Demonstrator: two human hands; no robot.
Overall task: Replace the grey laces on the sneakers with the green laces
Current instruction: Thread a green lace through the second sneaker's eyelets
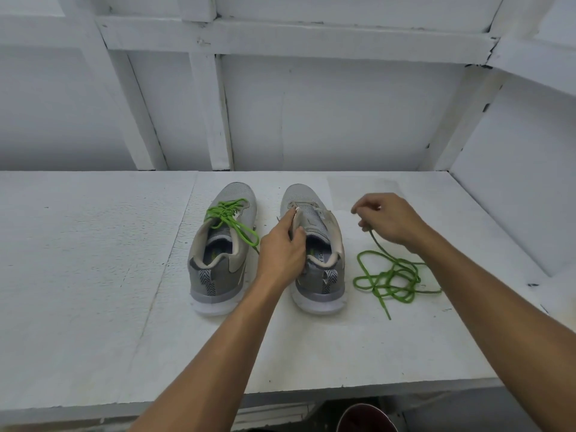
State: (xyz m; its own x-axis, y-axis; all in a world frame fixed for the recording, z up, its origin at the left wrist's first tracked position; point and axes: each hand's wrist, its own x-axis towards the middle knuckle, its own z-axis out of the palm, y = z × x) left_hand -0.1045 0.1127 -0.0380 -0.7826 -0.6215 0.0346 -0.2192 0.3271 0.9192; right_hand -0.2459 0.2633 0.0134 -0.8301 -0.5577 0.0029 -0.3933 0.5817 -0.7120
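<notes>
A: How is the light?
B: Bright, soft, even, a little cool. No glare on the white surface.
A: Shadows?
B: Faint ones, just beside the sneakers. It goes dark below the surface's front edge.
A: Sharpness?
B: Fair in the middle, slightly smeared overall. The wall beams bow toward the edges.
</notes>
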